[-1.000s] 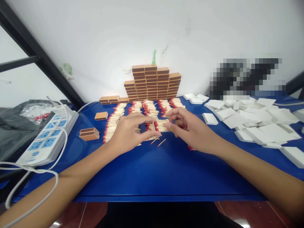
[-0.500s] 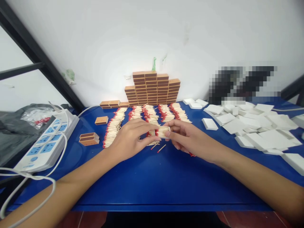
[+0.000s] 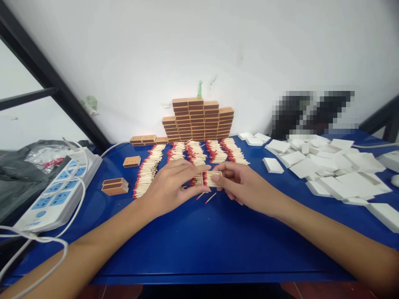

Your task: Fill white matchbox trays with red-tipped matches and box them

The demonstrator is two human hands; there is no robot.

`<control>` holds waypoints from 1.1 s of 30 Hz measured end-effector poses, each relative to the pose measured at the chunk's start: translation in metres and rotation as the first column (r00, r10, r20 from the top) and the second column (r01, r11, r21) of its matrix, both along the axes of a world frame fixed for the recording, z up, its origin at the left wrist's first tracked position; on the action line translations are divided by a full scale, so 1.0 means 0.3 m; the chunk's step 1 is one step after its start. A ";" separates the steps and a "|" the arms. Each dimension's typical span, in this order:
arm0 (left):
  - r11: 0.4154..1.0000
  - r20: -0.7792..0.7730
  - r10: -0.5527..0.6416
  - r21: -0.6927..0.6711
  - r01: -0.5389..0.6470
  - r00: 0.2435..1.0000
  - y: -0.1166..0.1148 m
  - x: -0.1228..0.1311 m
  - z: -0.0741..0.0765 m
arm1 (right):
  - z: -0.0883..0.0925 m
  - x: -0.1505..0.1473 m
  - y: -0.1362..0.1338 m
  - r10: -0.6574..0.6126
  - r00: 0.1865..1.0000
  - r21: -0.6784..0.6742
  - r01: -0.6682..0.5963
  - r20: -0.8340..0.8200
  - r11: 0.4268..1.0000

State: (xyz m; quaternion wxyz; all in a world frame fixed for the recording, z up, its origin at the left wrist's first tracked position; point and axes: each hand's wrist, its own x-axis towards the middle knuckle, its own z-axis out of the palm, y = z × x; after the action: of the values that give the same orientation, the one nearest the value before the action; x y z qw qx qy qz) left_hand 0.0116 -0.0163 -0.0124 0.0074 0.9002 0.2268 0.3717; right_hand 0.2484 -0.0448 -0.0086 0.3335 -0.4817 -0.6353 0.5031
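A small white matchbox tray (image 3: 205, 179) filled with red-headed matches is between my hands, a little above the blue table. My left hand (image 3: 174, 181) holds its left end, thumb below and forefinger above. At the right end, my right hand (image 3: 238, 182) grips the tray, with its thumb pressed on the matches and the other fingers behind. Under and behind the hands, long rows of matches (image 3: 149, 170) lie on the table. Two loose matches (image 3: 210, 198) rest just in front of the tray. My right hand partly hides the rows behind it.
Brown matchboxes (image 3: 196, 120) are stacked against the wall. A few more matchboxes (image 3: 114, 186) lie on the left, near a power strip (image 3: 54, 195) and its white cable. White empty trays (image 3: 336, 162) form a pile on the right of the blue table (image 3: 199, 245).
My right thumb has moved from the tray's end onto the matches. The tray's open side now faces me more. The view has shifted slightly.
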 end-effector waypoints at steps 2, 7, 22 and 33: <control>0.999 -0.009 -0.031 -0.014 0.031 0.999 0.001 0.002 0.001 | -0.003 0.002 -0.001 0.010 1.000 0.005 -0.010 0.004 1.000; 0.994 -0.047 -0.101 -0.047 0.099 0.994 0.003 0.003 0.006 | 0.013 0.004 -0.009 0.003 0.999 -0.031 -0.002 0.040 1.000; 0.993 -0.029 -0.103 0.047 0.104 0.994 -0.001 0.000 0.001 | 0.039 -0.004 -0.010 -0.054 0.998 -0.049 0.055 0.021 0.997; 0.995 -0.037 -0.088 0.054 0.090 0.995 -0.002 -0.001 0.007 | 0.037 -0.002 -0.013 -0.021 1.000 -0.024 0.022 0.017 0.999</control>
State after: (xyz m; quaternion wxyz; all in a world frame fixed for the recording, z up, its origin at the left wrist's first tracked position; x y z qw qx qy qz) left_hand 0.0112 -0.0169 -0.0103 -0.0049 0.9155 0.1764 0.3615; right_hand 0.2478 -0.0487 0.0025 0.3277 -0.4968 -0.6267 0.5031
